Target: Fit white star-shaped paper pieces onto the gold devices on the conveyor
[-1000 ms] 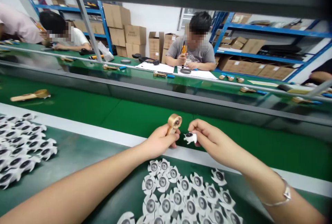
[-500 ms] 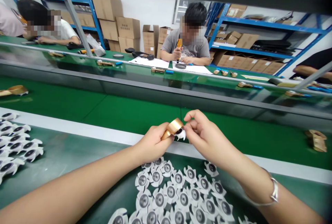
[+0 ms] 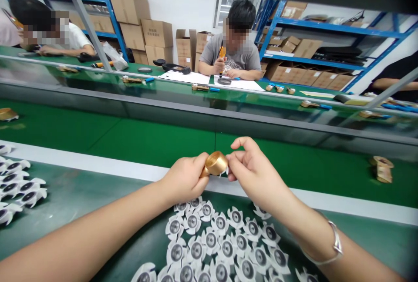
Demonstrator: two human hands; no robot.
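Note:
My left hand grips a gold-coloured housing by its narrow neck, its open ring tilted up toward me. White blade tips of a fan impeller poke out under the ring's right side; most of it is hidden. My right hand has its thumb and fingers pinched at that edge, touching the impeller, with the index finger curled above. Just below both hands, many white impellers with dark round centres lie on the green work surface.
Another group of impellers lies at left. Across the green belt are gold parts at far left and right. Beyond a metal rail, a co-worker holds an orange tool. Cardboard boxes stand behind.
The ring has turned so its open top now faces me more, and the impeller shows less. My right fingers press closer to it. The view has shifted slightly.

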